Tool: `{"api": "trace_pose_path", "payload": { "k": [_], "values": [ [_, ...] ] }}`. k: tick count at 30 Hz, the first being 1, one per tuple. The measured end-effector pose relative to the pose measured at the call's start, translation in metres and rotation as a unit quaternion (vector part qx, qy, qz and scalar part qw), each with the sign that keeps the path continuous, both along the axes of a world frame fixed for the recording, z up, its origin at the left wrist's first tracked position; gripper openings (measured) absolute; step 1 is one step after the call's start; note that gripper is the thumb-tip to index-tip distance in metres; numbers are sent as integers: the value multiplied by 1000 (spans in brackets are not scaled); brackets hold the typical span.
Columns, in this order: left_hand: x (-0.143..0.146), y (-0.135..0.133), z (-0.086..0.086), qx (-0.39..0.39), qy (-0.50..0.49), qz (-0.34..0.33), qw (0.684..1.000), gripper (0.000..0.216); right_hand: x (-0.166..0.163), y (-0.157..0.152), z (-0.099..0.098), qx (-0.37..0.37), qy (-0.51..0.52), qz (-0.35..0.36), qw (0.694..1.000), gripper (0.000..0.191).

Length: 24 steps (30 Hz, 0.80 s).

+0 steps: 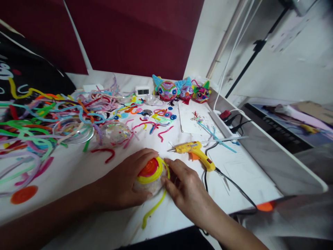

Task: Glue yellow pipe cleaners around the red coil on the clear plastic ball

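Observation:
My left hand (130,180) is wrapped round a clear plastic ball (151,187) just above the white table. Coils of orange, pink and yellow pipe cleaner cover the top of the ball. Thumb and forefinger of my right hand (184,187) pinch a yellow pipe cleaner (156,206) against the ball's right side, and its loose end hangs down towards the table's front edge. A yellow glue gun (195,150) lies on its side beyond my right hand, nozzle pointing left. The far underside of the ball is hidden by my hands.
Tangled pipe cleaners (47,111) cover the left side. Finished fuzzy animal heads (168,91) stand at the back near a small digital clock (142,91). A power strip (223,123) runs along the raised right edge (260,149), with the glue gun's cord trailing at right.

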<state>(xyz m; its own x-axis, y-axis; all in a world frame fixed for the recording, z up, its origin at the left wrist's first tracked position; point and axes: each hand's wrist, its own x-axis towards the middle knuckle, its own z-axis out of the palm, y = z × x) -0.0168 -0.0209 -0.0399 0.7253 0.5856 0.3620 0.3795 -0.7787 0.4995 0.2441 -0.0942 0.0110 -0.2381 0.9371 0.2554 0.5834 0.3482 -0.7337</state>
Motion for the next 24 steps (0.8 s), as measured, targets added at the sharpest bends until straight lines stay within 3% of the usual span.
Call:
{"api": "trace_pose_path", "payload": {
  "k": [6, 9, 11, 13, 16, 24],
  "values": [
    [3, 4, 0, -13, 30, 16, 999, 110, 17, -4, -3, 32, -15, -34, 999, 49],
    [3, 5, -5, -20, 30, 28, 999, 114, 41, -3, -9, 127, -58, -128, 982, 45],
    [3, 6, -12, -23, 21, 34, 999, 118, 60, 2, -11, 147, -114, -188, 964, 45],
    [3, 7, -19, -24, 17, 42, 999, 119, 77, 8, -12, 115, -160, -221, 955, 50],
    [3, 8, -22, -17, 6, 44, 999, 118, 97, 19, -11, 5, -180, -218, 959, 59],
    [5, 4, 6, -24, -26, 48, 998, 105, 118, 43, -4, -111, -147, -159, 970, 36]
  ]
}}
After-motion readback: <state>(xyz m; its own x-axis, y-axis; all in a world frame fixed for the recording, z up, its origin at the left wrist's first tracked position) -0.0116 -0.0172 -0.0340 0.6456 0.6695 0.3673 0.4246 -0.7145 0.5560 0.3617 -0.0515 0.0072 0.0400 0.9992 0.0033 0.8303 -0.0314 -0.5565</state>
